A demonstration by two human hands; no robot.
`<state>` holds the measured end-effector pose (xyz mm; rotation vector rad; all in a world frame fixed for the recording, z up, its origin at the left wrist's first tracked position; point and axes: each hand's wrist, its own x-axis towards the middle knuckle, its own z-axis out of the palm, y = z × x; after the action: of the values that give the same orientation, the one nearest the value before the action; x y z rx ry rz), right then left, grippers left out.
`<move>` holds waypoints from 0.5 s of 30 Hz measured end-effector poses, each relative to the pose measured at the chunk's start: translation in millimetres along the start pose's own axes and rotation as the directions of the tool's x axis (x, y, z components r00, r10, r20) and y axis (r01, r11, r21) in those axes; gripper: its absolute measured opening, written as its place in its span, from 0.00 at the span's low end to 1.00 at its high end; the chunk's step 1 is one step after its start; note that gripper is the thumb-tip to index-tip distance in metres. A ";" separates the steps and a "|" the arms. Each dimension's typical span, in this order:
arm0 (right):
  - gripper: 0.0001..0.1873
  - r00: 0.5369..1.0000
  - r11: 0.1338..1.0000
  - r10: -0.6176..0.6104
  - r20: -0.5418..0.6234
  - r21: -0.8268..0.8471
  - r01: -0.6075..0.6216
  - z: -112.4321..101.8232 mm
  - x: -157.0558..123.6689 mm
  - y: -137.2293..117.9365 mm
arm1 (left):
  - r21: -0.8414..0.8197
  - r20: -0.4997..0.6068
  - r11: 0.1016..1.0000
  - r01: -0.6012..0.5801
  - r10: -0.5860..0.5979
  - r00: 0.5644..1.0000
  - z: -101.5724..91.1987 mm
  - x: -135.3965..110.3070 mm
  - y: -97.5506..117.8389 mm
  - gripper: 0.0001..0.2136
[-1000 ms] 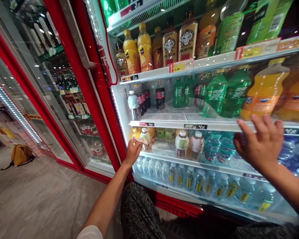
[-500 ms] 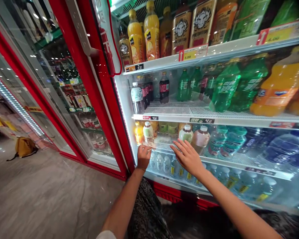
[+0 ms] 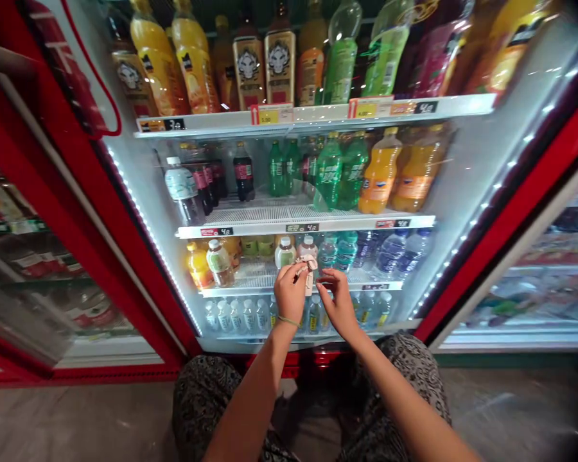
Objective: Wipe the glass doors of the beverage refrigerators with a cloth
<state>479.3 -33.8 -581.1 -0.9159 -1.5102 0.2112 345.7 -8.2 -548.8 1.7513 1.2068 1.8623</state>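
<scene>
My left hand (image 3: 290, 296) pinches a crumpled, pale pinkish piece of cloth or tissue (image 3: 310, 262); I cannot tell which. The piece bunches above the fingertips, and a strip of it hangs down. Just to the right, my right hand (image 3: 338, 300) has its fingers apart and bent, holding nothing. Both hands are in front of the third shelf (image 3: 250, 282) of a lit drinks fridge. Beyond them on that shelf stand a white-capped bottle with a green label (image 3: 285, 253) and one with a pink label (image 3: 307, 246).
Green soda bottles (image 3: 329, 168) and orange soda bottles (image 3: 380, 172) stand on the shelf above. Clear water bottles (image 3: 248, 314) line the bottom. A red door frame (image 3: 505, 192) bounds the right side. My knees (image 3: 207, 391) are close to the fridge base.
My view has swung right, bringing the fridge's right side in. My left hand has moved right along the shelf with the pale piece, close to my right hand.
</scene>
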 end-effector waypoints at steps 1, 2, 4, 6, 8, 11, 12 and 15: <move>0.19 0.999 1.000 0.020 -0.033 0.000 -0.020 -7.6 3.6 -2.9 | -0.024 0.022 1.000 0.004 -0.003 1.000 9.0 2.1 7.3 0.07; 0.19 0.998 0.999 0.037 -0.059 0.004 -0.037 -14.3 7.0 -6.3 | -0.048 0.046 0.999 0.012 -0.010 0.999 16.1 3.7 13.1 0.07; 0.20 0.996 0.998 0.055 -0.066 0.016 -0.054 -24.1 13.5 -13.1 | -0.096 0.085 0.994 0.047 -0.039 0.996 24.5 5.8 20.5 0.08; 0.21 0.999 0.999 0.037 -0.025 -0.002 -0.037 -28.3 19.7 -18.3 | -0.135 0.120 0.986 0.094 -0.077 0.990 25.8 6.6 22.7 0.09; 0.22 1.000 0.998 -0.005 0.024 -0.063 0.007 -27.3 26.0 -21.0 | -0.167 0.174 0.976 0.137 -0.108 0.979 22.0 6.8 22.2 0.11; 0.24 0.997 0.985 -0.073 0.011 -0.158 0.074 -19.0 36.1 -21.9 | -0.206 0.261 0.962 0.180 -0.124 0.957 10.1 7.0 20.8 0.14; 0.25 0.995 0.981 -0.095 -0.023 -0.174 0.089 -15.2 39.6 -22.2 | -0.207 0.270 0.961 0.186 -0.126 0.955 5.2 7.3 20.6 0.14; 0.26 0.981 0.962 -0.177 -0.085 -0.227 0.154 0.0 50.7 -26.7 | -0.116 0.227 0.983 0.139 -0.110 0.968 -10.1 10.0 20.0 0.12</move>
<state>474.1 -18.9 -526.0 -0.9535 -1.5238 -0.1269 340.5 -16.5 -526.3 1.7153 1.0595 1.5909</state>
